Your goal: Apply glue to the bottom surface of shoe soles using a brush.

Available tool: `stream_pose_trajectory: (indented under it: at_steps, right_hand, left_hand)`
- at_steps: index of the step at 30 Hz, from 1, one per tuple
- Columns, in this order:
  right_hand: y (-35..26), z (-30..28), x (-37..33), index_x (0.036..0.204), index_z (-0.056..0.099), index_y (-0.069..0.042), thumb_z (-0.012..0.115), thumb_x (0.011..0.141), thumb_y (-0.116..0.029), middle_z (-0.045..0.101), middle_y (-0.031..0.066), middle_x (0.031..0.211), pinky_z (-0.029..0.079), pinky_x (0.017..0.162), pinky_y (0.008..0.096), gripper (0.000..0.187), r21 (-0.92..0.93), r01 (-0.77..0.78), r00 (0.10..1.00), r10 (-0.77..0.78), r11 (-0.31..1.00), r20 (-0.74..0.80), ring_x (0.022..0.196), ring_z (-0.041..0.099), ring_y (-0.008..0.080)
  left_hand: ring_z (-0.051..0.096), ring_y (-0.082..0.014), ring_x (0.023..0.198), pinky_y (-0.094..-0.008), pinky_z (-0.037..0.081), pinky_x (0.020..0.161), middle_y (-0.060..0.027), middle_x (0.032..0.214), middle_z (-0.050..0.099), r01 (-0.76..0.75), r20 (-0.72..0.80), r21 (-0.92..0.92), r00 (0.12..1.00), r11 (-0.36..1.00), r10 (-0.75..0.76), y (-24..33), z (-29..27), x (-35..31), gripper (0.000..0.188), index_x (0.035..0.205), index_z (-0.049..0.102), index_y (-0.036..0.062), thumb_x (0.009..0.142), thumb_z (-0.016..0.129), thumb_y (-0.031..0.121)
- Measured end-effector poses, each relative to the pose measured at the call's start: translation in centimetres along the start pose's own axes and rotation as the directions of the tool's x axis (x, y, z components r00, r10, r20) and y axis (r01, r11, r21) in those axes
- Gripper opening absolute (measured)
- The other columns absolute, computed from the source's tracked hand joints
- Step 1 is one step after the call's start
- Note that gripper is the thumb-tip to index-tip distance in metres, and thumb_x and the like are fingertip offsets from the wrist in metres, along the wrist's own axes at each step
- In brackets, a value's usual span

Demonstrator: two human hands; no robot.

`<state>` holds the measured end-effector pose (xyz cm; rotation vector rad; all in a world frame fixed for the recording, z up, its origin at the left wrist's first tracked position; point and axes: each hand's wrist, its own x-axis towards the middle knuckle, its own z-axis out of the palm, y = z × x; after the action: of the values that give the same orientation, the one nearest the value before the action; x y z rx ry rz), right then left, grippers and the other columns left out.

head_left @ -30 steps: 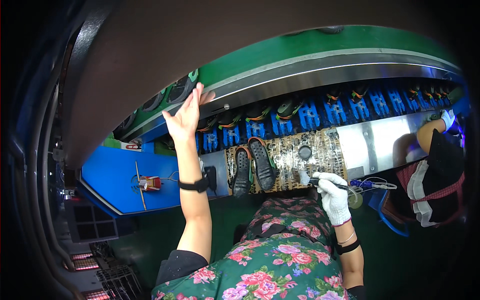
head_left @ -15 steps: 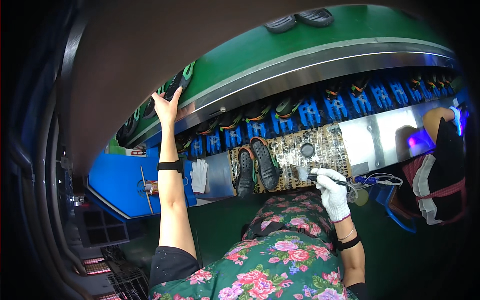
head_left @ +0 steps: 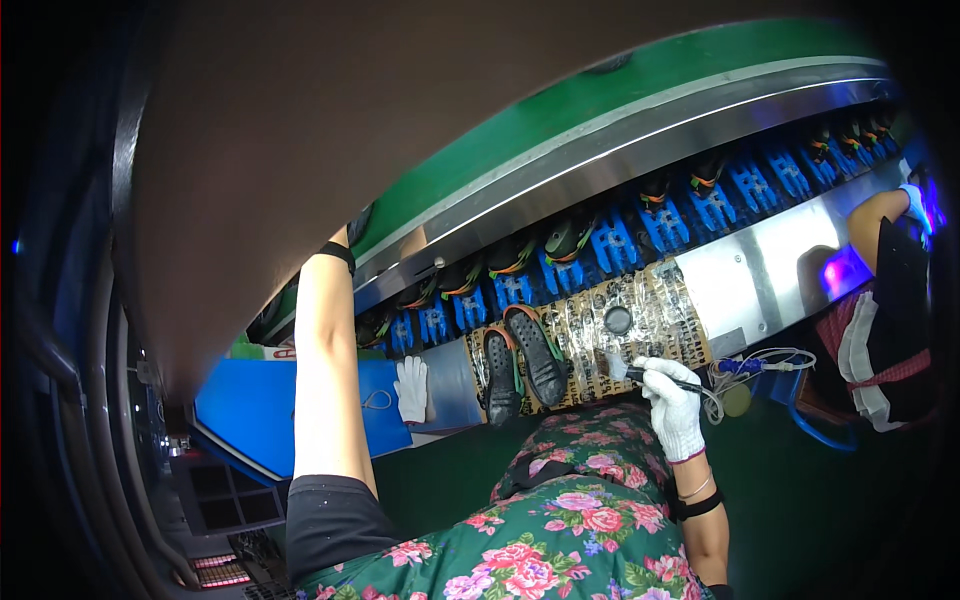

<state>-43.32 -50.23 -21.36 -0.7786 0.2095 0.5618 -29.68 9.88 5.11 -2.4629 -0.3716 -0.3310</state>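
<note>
In my right hand (head_left: pixel 672 405), which wears a white knit glove, is a slim black-handled brush (head_left: pixel 636 375) with a pale tip. The fingers are closed round its handle, over the near edge of the taped cardboard mat (head_left: pixel 585 335). To the left on that mat lie two black perforated shoes, one (head_left: pixel 502 375) beside the other (head_left: pixel 536 357), with orange and green edging. My left forearm (head_left: pixel 325 350) stretches up to the green belt (head_left: pixel 450 165); the left hand is hidden behind the dark overhang.
Blue holders (head_left: pixel 612 245) carrying black shoes run in a row beyond the mat. An empty white glove (head_left: pixel 411 389) lies on the metal ledge, beside a blue panel (head_left: pixel 250 410). Thin cables (head_left: pixel 765 358) coil at the right, near another person's arm (head_left: pixel 875 230).
My left hand has gone farther along the belt, out of sight behind the overhang; before, it touched a black shoe there. The right hand still holds the brush. The whole view has shifted slightly.
</note>
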Motion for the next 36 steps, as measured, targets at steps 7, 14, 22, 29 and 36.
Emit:
stream_pose_trajectory:
  at_steps: [7, 14, 22, 29, 36]
  right_hand:
    - [0.2, -1.2, -0.1, 0.101, 0.075, 0.004, 0.072, 0.081, 0.004, 0.076, 0.0181, 0.105, 0.051, 0.063, 0.0238, 0.02, -0.009, 0.0, 1.0, 0.0, 1.0, -0.015, 0.066, 0.063, 0.0129]
    - [-0.6, -1.1, 0.2, 0.101, 0.075, 0.004, 0.071, 0.082, 0.004, 0.077, 0.0167, 0.105, 0.051, 0.063, 0.0232, 0.019, -0.056, 0.028, 1.0, -0.028, 0.998, 0.004, 0.065, 0.062, 0.0117]
    - [-0.8, -2.3, -0.1, 0.102, 0.076, 0.003, 0.072, 0.083, 0.004, 0.077, 0.0154, 0.103, 0.051, 0.065, 0.0224, 0.019, -0.038, 0.015, 1.0, -0.015, 0.999, -0.003, 0.07, 0.064, 0.0109]
    - [-1.7, -2.8, -0.7, 0.103, 0.075, 0.003, 0.071, 0.084, 0.003, 0.077, 0.0145, 0.103, 0.051, 0.065, 0.0223, 0.019, -0.095, 0.025, 1.0, -0.025, 0.995, 0.0, 0.067, 0.063, 0.0108]
    - [-3.0, -3.6, -1.9, 0.104, 0.075, 0.004, 0.071, 0.085, 0.003, 0.077, 0.0147, 0.103, 0.052, 0.066, 0.0226, 0.02, -0.07, 0.02, 0.999, -0.022, 0.997, -0.04, 0.07, 0.065, 0.0119]
  left_hand:
    - [0.063, -0.0225, 0.123, -0.0675, 0.032, 0.112, -0.0027, 0.127, 0.071, -0.106, 0.064, 0.103, 0.993, 0.989, 0.1, -0.9, 0.0, 1.0, 0.029, 0.121, 0.073, 0.019, 0.094, 0.064, 0.024]
    - [0.058, -0.0229, 0.131, -0.0734, 0.029, 0.111, -0.0037, 0.136, 0.066, -0.131, 0.187, 0.358, 0.98, 0.924, 0.066, -0.8, -0.4, 0.8, 0.036, 0.128, 0.069, 0.0169, 0.093, 0.061, 0.017]
    - [0.004, -0.0424, 0.158, -0.0604, 0.011, 0.124, -0.0282, 0.169, 0.007, 0.127, 0.53, -0.553, 0.816, 0.823, 0.231, 15.1, -6.0, -0.7, 0.108, 0.166, 0.01, 0.0287, 0.084, 0.055, 0.083]
    - [0.025, -0.0475, 0.152, -0.0602, 0.023, 0.121, -0.03, 0.167, 0.017, 0.086, 0.437, -0.433, 0.89, 0.897, 0.126, 15.5, -8.6, 5.3, 0.115, 0.166, 0.008, 0.0331, 0.078, 0.064, 0.082]
    - [0.061, -0.0293, 0.117, -0.0403, 0.049, 0.101, -0.0163, 0.135, 0.057, 0.118, 0.231, -0.931, 0.922, 0.344, 0.309, 22.1, -13.5, 3.6, 0.069, 0.145, 0.061, 0.0184, 0.083, 0.082, 0.043]
